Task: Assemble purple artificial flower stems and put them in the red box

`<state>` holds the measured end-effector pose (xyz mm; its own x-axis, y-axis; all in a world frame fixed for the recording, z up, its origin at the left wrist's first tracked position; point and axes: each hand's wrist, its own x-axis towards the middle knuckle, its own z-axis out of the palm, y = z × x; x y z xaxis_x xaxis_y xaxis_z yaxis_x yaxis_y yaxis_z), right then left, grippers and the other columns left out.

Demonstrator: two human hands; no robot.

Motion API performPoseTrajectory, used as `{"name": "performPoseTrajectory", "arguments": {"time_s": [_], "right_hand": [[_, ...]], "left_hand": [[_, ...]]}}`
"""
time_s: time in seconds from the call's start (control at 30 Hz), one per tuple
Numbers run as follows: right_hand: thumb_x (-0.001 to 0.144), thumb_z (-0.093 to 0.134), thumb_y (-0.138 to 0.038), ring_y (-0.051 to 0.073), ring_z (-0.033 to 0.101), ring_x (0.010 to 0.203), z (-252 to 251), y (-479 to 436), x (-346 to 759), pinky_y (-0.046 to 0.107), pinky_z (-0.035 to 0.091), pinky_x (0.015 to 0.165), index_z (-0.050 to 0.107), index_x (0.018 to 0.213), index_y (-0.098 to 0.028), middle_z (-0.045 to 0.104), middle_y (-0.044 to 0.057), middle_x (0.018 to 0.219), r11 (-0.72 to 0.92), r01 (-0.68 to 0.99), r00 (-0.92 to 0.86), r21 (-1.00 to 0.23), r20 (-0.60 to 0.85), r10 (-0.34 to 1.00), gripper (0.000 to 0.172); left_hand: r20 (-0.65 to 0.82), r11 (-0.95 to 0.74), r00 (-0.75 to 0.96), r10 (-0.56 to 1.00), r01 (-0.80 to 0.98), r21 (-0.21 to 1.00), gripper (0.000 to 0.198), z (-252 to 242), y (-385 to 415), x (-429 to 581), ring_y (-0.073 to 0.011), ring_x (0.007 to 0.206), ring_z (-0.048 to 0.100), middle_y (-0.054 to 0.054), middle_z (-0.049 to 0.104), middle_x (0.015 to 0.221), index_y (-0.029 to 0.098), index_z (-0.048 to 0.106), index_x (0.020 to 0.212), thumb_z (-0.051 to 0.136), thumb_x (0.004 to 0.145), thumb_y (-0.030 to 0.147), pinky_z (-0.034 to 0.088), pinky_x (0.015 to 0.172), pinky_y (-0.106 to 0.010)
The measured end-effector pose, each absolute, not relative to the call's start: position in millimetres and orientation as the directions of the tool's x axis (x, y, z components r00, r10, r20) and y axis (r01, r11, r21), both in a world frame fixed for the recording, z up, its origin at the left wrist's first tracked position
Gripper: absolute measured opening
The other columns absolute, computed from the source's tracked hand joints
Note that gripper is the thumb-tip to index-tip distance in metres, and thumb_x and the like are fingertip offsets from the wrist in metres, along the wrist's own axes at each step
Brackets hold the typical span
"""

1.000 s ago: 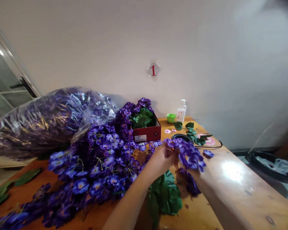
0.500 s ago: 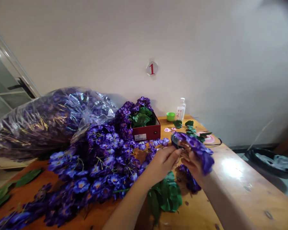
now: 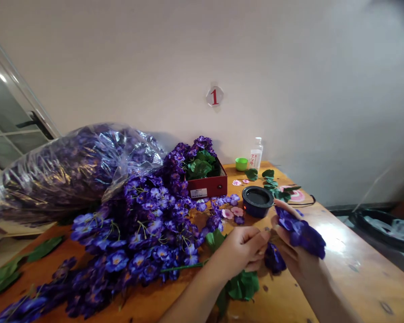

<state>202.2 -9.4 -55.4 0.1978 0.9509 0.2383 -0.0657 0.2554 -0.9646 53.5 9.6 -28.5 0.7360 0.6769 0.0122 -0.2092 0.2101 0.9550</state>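
My right hand (image 3: 294, 251) is closed around a bunch of purple artificial flowers (image 3: 306, 235), whose petals spread over the fingers. Close beside it, my left hand (image 3: 244, 249) pinches at the thin stems between the two hands; the fingertips partly hide them. Just beyond both hands stands a small round black pot (image 3: 257, 200) with a red light on its side. Below my left hand lie green artificial leaves (image 3: 243, 285). Another purple flower piece (image 3: 274, 259) hangs or lies under the right hand; I cannot tell which.
A heap of purple artificial flowers (image 3: 141, 242) covers the left of the wooden table (image 3: 363, 280). Behind it lie a clear plastic bag (image 3: 70, 166) full of flowers and a red box (image 3: 212, 186). A green cup (image 3: 241, 164) and bottle (image 3: 256, 154) stand at the back.
Both hands have drawn back from above the black pot toward me, the right one also moving right with the purple flowers. The pot and small pink flowers beside it now show.
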Motion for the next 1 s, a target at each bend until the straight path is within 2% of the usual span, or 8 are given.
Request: {"name": "performPoseTrajectory", "arguments": {"time_s": [0.13, 0.27, 0.33, 0.43, 0.5, 0.57, 0.73, 1.0], "right_hand": [[0.062, 0.079, -0.04, 0.012, 0.055, 0.052, -58, -31, 210, 0.025, 0.05, 0.046, 0.058, 0.111, -0.037, 0.063, 0.003, 0.084, 0.184, -0.323, 0.295, -0.928, 0.086, 0.952, 0.053], [0.061, 0.079, -0.045, 0.004, 0.033, 0.04, -47, -33, 218, 0.021, 0.029, 0.034, 0.061, 0.094, -0.03, 0.065, 0.004, 0.085, 0.072, -0.311, 0.216, -0.948, 0.003, 0.976, 0.04], [0.064, 0.075, -0.051, 0.005, 0.031, 0.04, -35, -20, 227, 0.021, 0.024, 0.035, 0.06, 0.088, -0.026, 0.062, 0.002, 0.076, 0.086, -0.188, 0.177, -0.978, 0.053, 0.983, 0.037], [0.072, 0.065, -0.058, 0.01, 0.041, 0.046, -14, 20, 247, 0.023, 0.03, 0.041, 0.057, 0.082, -0.024, 0.051, -0.002, 0.061, 0.225, 0.215, 0.192, -0.95, 0.268, 0.944, 0.036], [0.08, 0.053, -0.059, 0.014, 0.049, 0.054, -5, 58, 259, 0.026, 0.036, 0.049, 0.057, 0.08, -0.022, 0.054, 0.001, 0.062, 0.273, 0.59, 0.12, -0.76, 0.417, 0.901, 0.036], [0.088, 0.039, -0.054, 0.018, 0.056, 0.065, -4, 96, 266, 0.028, 0.04, 0.058, 0.058, 0.08, -0.021, 0.062, 0.005, 0.072, 0.239, 0.838, -0.034, -0.49, 0.389, 0.921, 0.039], [0.09, 0.041, -0.041, 0.022, 0.061, 0.068, -31, 155, 262, 0.028, 0.038, 0.058, 0.059, 0.079, -0.018, 0.066, 0.01, 0.071, 0.183, 0.912, -0.079, -0.366, 0.281, 0.956, 0.031], [0.092, 0.039, -0.036, 0.022, 0.063, 0.073, -50, 160, 261, 0.028, 0.039, 0.062, 0.061, 0.086, -0.016, 0.068, 0.012, 0.08, 0.149, 0.937, -0.075, -0.316, 0.235, 0.969, 0.031]], "left_hand": [[0.0, 0.205, 0.743, 0.669, -0.184, 0.961, 0.051, -26, 8, 49, -0.0003, 0.032, 0.018, 0.012, 0.023, 0.046, 0.018, 0.036, 0.059, 0.058, 0.076, 0.061, 0.014, 0.033, -0.018], [0.009, 0.058, 0.73, 0.683, -0.066, 0.996, 0.046, -29, 7, 49, -0.0046, 0.037, 0.031, 0.008, 0.032, 0.049, 0.019, 0.037, 0.062, 0.044, 0.085, 0.058, 0.024, 0.037, -0.019], [0.087, -0.19, 0.635, 0.768, 0.096, 0.977, 0.045, -35, 6, 49, -0.0095, 0.049, 0.045, 0.003, 0.043, 0.057, 0.018, 0.043, 0.066, 0.03, 0.093, 0.051, 0.036, 0.049, -0.022], [0.242, -0.501, 0.507, 0.827, 0.47, 0.726, 0.038, -49, 7, 46, -0.0167, 0.076, 0.055, -0.005, 0.057, 0.081, 0.016, 0.053, 0.081, 0.025, 0.097, 0.036, 0.042, 0.071, -0.029], [0.234, -0.6, 0.568, 0.789, 0.632, 0.49, 0.027, -58, 7, 45, -0.0205, 0.087, 0.057, -0.008, 0.06, 0.092, 0.015, 0.056, 0.089, 0.034, 0.095, 0.029, 0.043, 0.077, -0.032], [0.175, -0.696, 0.676, 0.716, 0.669, 0.261, 0.02, -65, 7, 44, -0.0231, 0.09, 0.057, -0.009, 0.061, 0.093, 0.014, 0.058, 0.091, 0.043, 0.092, 0.027, 0.045, 0.078, -0.034], [0.081, -0.741, 0.74, 0.668, 0.671, -0.018, 0.014, -76, 13, 46, -0.0251, 0.092, 0.056, -0.01, 0.062, 0.092, 0.011, 0.06, 0.091, 0.051, 0.087, 0.021, 0.045, 0.074, -0.037], [-0.037, -0.718, 0.718, 0.695, 0.695, -0.017, 0.014, -84, 22, 44, -0.0252, 0.093, 0.059, -0.01, 0.066, 0.091, 0.011, 0.064, 0.092, 0.052, 0.086, 0.018, 0.041, 0.082, -0.04]]}}
